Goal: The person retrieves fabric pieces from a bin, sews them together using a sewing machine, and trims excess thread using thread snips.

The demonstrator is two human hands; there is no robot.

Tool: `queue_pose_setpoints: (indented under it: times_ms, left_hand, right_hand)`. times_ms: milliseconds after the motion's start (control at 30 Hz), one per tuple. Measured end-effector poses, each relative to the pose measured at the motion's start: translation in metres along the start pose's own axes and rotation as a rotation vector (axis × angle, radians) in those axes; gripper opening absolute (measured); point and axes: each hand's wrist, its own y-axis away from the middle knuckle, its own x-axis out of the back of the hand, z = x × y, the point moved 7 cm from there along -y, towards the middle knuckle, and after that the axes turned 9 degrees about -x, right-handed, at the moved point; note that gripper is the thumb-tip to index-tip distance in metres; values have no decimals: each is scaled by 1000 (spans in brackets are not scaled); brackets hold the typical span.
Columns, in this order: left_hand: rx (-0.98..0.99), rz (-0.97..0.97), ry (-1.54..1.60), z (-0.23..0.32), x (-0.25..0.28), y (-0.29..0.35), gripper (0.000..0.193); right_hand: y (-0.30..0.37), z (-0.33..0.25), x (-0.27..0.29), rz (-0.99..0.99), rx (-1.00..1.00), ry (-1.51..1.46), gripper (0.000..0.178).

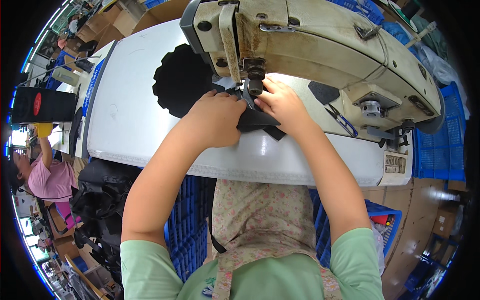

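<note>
A cream industrial sewing machine, stained brown in places, stands over a white table. Under its needle area lies a folded piece of black fabric, with both my hands on it. My left hand presses the fabric from the left, fingers curled over it. On the other side my right hand grips its edge close to the presser foot, the fingertips partly hidden behind the machine head. A round black piece with a scalloped edge lies flat left of the needle, beside my left hand.
Thread snips with blue handles and a small dark piece lie on the machine bed at right. Blue crates stand beyond the table's right end. Black bags are piled at left, near a co-worker in pink.
</note>
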Motion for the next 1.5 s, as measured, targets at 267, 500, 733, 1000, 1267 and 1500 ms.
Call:
queue_pose_setpoints:
  times_ms: [267, 500, 733, 1000, 1267, 1500]
  left_hand:
    - [-27, 59, -118, 18, -6, 10, 43]
    - [-22, 15, -88, 15, -7, 7, 43]
    - [-32, 74, -97, 6, -8, 3, 43]
    - [3, 65, -78, -4, -3, -3, 45]
    - [-2, 134, -111, 0, -5, -2, 47]
    - [-37, 138, 13, -8, -3, 9, 50]
  right_hand:
    - [23, -8, 13, -26, 90, -82, 31]
    - [26, -7, 11, 24, 62, -62, 30]
    - [22, -5, 6, 31, 40, -43, 32]
    - [12, -1, 0, 36, 41, -47, 39]
    - [10, 3, -3, 53, 28, -26, 37]
    - [22, -7, 16, -230, 94, -109, 55]
